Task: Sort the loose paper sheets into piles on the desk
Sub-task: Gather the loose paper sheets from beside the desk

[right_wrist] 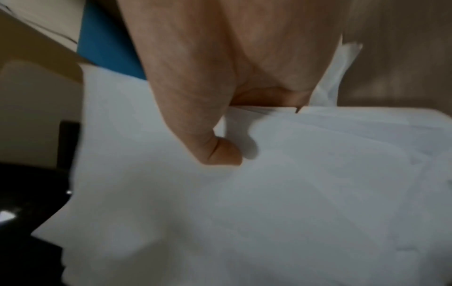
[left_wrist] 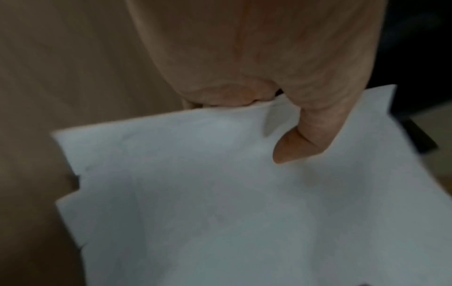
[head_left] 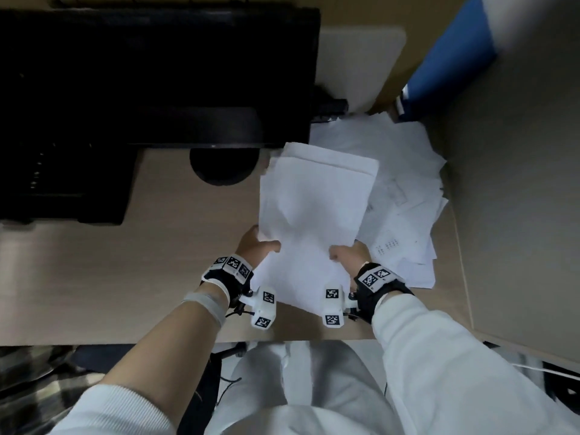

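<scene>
Plainly the table [head_left: 131,277] is the largest thing here, pale wood running out left of both grips. Beyond them stands a black monitor [head_left: 157,73] on its round foot [head_left: 224,166], which blocks the far-left stretch. A grey partition [head_left: 518,199] walls off the right side, with a blue panel [head_left: 452,64] above it.

Just right of the right grip lies the loose heap of sheets [head_left: 408,189], fanned and overlapping at odd angles, some printed. Between the grips is the held stack of paper [head_left: 314,208], raised above the table and tilted away from the person.

The left hand [head_left: 255,246] pinches its near-left edge, thumb [left_wrist: 303,143] pressed on top and fingers hidden beneath. The right hand [head_left: 346,254] pinches the near-right edge the same way, thumb [right_wrist: 215,147] on top.

I judge the stack light but floppy: it bows in the middle, and its edges are stepped, so sheets could slide apart or spill. Holding two opposite edges, as now, suits it; tapping it square on the table would tidy it. The open wood to the left of the left grip looks the best spot for a pile, since the heap crowds the right.
</scene>
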`<action>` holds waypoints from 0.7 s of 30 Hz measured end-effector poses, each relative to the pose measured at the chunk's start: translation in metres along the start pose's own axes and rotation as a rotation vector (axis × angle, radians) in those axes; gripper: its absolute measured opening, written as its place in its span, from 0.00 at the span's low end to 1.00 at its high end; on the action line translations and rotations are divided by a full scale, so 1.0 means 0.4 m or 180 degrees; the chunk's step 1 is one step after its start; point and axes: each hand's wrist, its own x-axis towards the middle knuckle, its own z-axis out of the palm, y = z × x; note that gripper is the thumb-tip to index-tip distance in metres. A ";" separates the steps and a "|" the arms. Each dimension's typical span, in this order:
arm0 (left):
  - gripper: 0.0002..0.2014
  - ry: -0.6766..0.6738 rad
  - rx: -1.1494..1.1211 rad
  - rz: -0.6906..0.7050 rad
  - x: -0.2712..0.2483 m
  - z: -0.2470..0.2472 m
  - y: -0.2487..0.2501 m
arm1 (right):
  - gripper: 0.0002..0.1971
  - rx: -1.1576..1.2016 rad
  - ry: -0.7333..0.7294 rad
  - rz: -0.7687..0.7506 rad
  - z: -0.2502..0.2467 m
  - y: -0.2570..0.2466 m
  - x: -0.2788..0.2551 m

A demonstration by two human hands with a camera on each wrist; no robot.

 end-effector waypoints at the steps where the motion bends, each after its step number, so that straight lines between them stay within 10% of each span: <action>1: 0.24 -0.0151 0.0093 0.0048 0.005 0.041 0.035 | 0.22 0.0065 0.0024 -0.0046 -0.040 0.005 0.009; 3: 0.23 -0.0345 0.0205 0.0132 0.014 0.123 0.104 | 0.14 0.0223 0.0069 -0.0129 -0.118 0.015 0.026; 7: 0.17 -0.0353 0.0640 0.0231 0.028 0.267 0.211 | 0.39 0.0414 0.0434 -0.0062 -0.266 0.042 0.078; 11: 0.18 -0.0321 0.1092 0.0045 0.051 0.361 0.258 | 0.33 0.0275 0.0618 0.0095 -0.375 0.066 0.119; 21: 0.35 0.0349 0.0641 -0.0690 0.128 0.312 0.198 | 0.29 -0.0312 0.0443 -0.0413 -0.345 -0.042 0.193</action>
